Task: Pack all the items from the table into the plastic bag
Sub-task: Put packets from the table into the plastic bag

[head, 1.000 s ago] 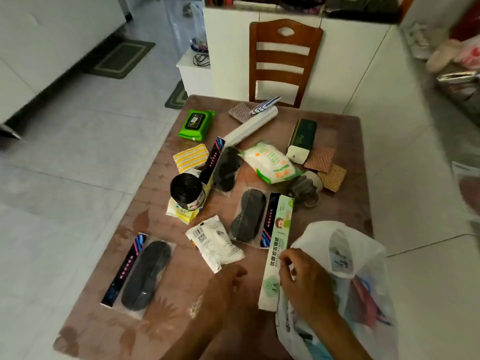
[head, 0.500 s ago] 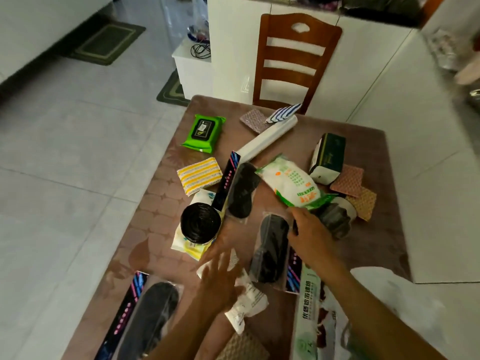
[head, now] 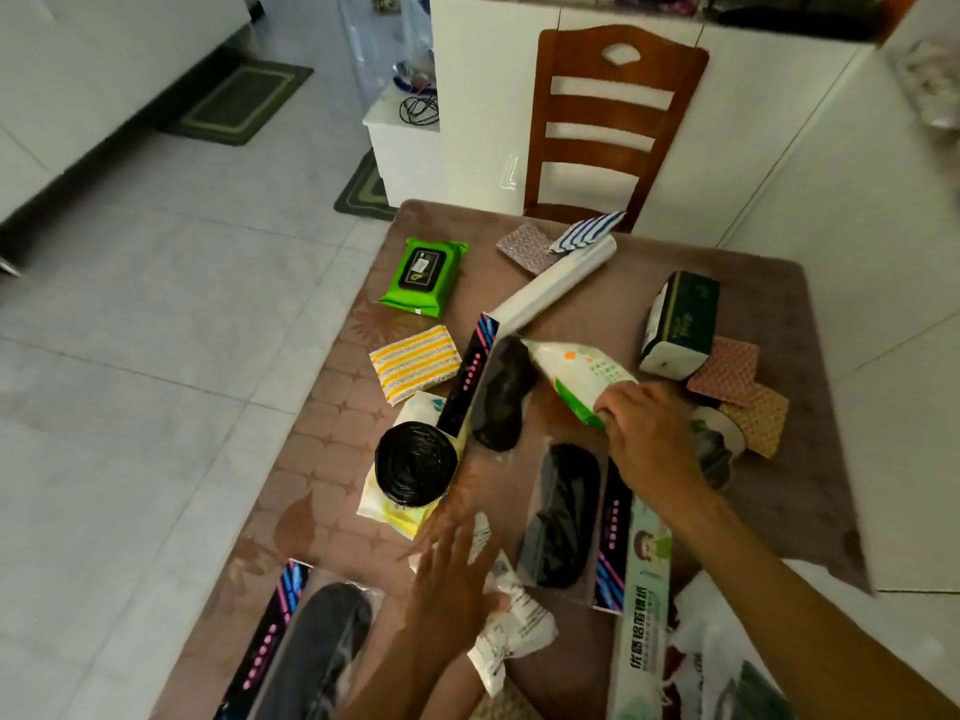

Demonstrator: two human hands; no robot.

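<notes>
step: R hand (head: 649,439) gripping white-green pouch (head: 584,379) end
L hand (head: 447,589): fingers spread, holding nothing
next: lift pouch, drop into plastic bag (head: 717,662)

Soft daylight, wide-angle edge warping, left hand (head: 447,589) motion-blurred.

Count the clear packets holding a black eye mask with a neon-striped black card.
3. One clear mask packet lies mid-table beside the black bag roll; a second sits below the right hand; a third lies at the near-left edge, partly cropped. Others may be hidden.
</notes>
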